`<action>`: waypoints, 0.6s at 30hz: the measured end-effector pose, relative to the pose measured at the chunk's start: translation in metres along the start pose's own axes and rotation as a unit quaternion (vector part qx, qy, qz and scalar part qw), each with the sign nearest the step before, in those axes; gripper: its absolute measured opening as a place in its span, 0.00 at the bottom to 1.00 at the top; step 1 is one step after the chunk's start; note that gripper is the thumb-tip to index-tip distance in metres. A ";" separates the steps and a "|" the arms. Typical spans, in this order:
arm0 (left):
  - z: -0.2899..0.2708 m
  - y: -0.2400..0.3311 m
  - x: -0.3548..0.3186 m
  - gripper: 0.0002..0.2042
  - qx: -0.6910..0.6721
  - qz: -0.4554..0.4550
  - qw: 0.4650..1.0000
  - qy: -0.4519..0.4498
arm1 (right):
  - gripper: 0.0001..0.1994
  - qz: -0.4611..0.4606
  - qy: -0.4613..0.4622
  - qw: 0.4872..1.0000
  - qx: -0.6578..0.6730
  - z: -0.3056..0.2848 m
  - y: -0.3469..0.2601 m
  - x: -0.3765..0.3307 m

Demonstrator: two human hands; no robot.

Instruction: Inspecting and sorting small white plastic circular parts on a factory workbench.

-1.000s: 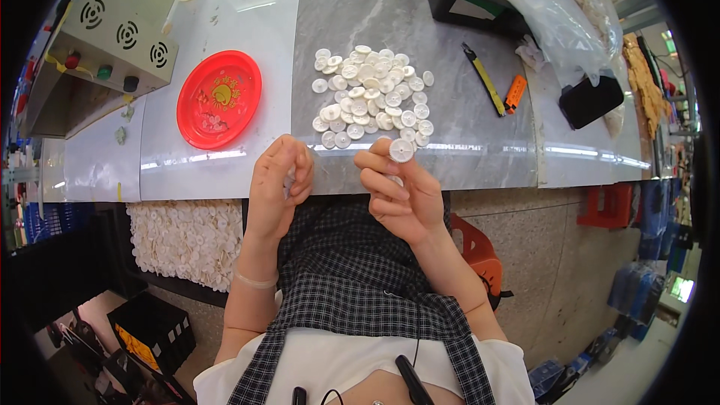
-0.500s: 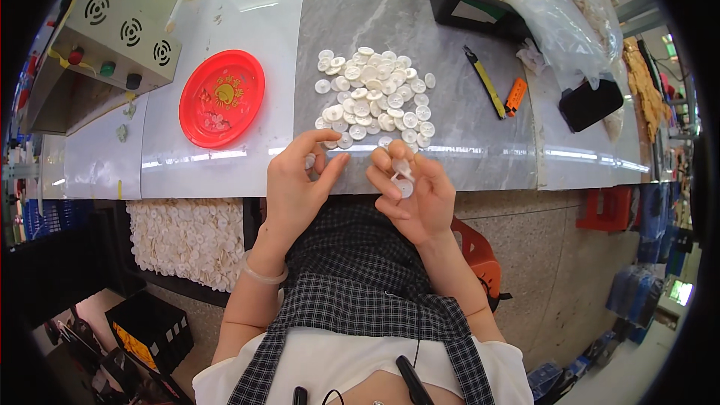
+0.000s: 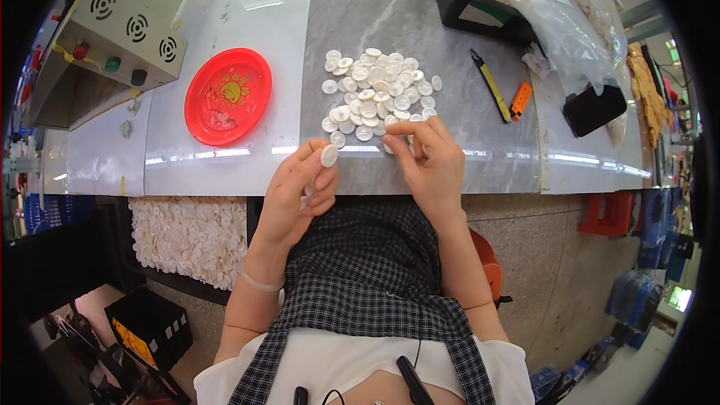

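A heap of small white round discs (image 3: 375,94) lies on the grey table top (image 3: 390,15). My left hand (image 3: 300,187) pinches one white disc (image 3: 329,155) between thumb and fingers, just in front of the table edge. My right hand (image 3: 429,159) rests at the near side of the heap, fingertips on the discs closest to me; whether it grips one I cannot tell.
A red round plate (image 3: 227,94) sits left of the heap. A grey box with buttons (image 3: 112,37) stands at far left. A yellow cutter (image 3: 490,88), an orange tool (image 3: 520,99), a black pouch (image 3: 592,109) and plastic bags (image 3: 555,7) lie to the right. A bin of white discs (image 3: 187,236) sits below the table.
My left hand has risen to the table edge holding a single disc. My right hand has moved forward from my lap onto the near edge of the heap.
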State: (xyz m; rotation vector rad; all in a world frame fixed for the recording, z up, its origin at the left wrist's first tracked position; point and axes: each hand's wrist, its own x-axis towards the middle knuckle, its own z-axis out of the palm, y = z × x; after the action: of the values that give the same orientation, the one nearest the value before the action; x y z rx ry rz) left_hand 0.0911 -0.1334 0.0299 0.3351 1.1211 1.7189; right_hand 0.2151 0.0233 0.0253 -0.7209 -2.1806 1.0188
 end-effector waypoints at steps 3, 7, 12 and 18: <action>-0.006 -0.002 -0.003 0.08 -0.263 -0.072 0.956 -0.111 | 0.07 0.010 -0.010 0.999 -0.048 -0.003 0.007 -0.004; -0.003 -0.005 -0.006 0.07 -0.377 -0.111 0.907 -0.155 | 0.06 -0.003 -0.002 0.998 -0.070 0.002 0.011 -0.011; -0.002 -0.013 -0.006 0.10 -0.359 -0.103 0.912 -0.167 | 0.06 -0.012 0.009 0.997 -0.070 0.005 0.014 -0.013; 0.009 -0.006 -0.006 0.12 -0.258 -0.027 0.959 -0.116 | 0.07 0.061 -0.025 0.987 0.147 -0.009 0.012 -0.017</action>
State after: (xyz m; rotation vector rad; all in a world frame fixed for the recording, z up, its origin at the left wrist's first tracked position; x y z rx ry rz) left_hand 0.1034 -0.1339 0.0311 0.1687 0.4802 1.7962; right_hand 0.2353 0.0221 0.0153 -0.7029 -1.9860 1.3999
